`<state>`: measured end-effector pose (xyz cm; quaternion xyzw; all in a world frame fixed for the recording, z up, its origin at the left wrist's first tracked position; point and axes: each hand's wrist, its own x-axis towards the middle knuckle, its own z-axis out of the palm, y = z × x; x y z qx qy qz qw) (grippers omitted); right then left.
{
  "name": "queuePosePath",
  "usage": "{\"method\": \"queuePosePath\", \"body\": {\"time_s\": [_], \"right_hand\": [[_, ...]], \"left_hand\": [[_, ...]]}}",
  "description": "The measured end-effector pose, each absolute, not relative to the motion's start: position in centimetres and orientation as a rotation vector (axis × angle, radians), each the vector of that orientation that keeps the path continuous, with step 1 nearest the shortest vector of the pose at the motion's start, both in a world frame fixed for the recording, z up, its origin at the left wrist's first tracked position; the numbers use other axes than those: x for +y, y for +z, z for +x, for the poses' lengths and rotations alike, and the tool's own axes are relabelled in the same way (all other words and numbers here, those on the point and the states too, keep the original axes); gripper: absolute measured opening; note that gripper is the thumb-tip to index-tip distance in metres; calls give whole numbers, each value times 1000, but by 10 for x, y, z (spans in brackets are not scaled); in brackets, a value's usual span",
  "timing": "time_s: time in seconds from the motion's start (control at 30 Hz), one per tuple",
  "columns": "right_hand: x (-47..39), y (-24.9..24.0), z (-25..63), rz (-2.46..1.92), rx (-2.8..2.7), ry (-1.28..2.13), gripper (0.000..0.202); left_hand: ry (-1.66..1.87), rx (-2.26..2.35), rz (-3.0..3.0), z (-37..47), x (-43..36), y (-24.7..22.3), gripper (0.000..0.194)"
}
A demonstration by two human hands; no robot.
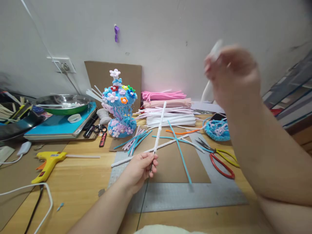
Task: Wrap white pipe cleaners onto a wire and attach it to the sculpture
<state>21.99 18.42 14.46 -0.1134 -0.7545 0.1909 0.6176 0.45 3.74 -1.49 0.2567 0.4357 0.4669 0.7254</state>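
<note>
My left hand (143, 164) pinches a thin dark wire stem (145, 191) just under its white fuzzy upper part. That part, a white pipe cleaner (159, 130) along the stem, points up and away from me. Another white pipe cleaner (126, 160) runs slantwise behind my fingers; whether it joins the stem I cannot tell. Raised at the right, my right hand (235, 76) is closed and blurred by motion, with a white pipe cleaner (215, 49) between its fingertips. A pale curved strand (206, 91) shows below that hand.
Blue pipe cleaners (180, 152) lie on cardboard (168, 172) over a grey mat (190, 196). Scissors (219, 156) rest at the right, a yellow glue gun (52, 161) at the left. Behind stand a flowered blue ornament (120, 100) and bundles of pipe cleaners (170, 121).
</note>
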Motion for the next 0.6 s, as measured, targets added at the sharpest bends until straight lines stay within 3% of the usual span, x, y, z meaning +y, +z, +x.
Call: {"method": "queuePosePath", "body": {"time_s": [0.07, 0.2, 0.33, 0.6], "right_hand": [[142, 122, 210, -284, -2066, 404, 13], [97, 66, 201, -396, -2661, -101, 18], [89, 41, 205, -503, -2622, -124, 19], [90, 46, 204, -545, -2625, -136, 16]], "left_hand": [[1003, 934, 554, 5, 35, -13, 15], [941, 874, 546, 8, 32, -10, 18], [905, 861, 550, 11, 31, -12, 21], [884, 848, 570, 10, 32, -14, 20]]}}
